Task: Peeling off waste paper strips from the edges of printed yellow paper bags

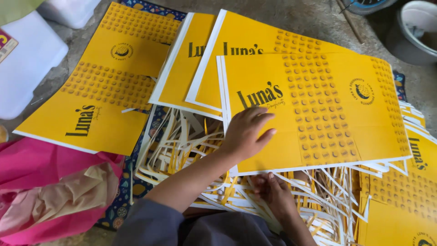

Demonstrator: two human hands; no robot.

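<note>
Pink cloth [50,182]: crumpled at the far left, beside a lone yellow sheet [104,86] lying flat, well apart from the hands.
Paper strips [182,146]: a loose tangle of white and yellow trimmings under and in front of the sheets.
Left hand [246,134]: fingers spread and laid flat on the near left corner of the top sheet, pressing it down.
Top sheet [318,109]: uppermost of a fanned pile of printed sheets in the middle, resting on the strips; yellow with a white margin, black lettering, rows of small round marks and a round emblem.
Handling: looks like thin card, light, fairly stiff but easily creased, and smooth enough to slide off the pile; best taken at the near edge or a corner.
Right hand [273,193]: below the sheet's near edge among the strips, fingers curled; whether it pinches anything I cannot tell.
Bowl [416,32]: grey, far right corner.
</note>
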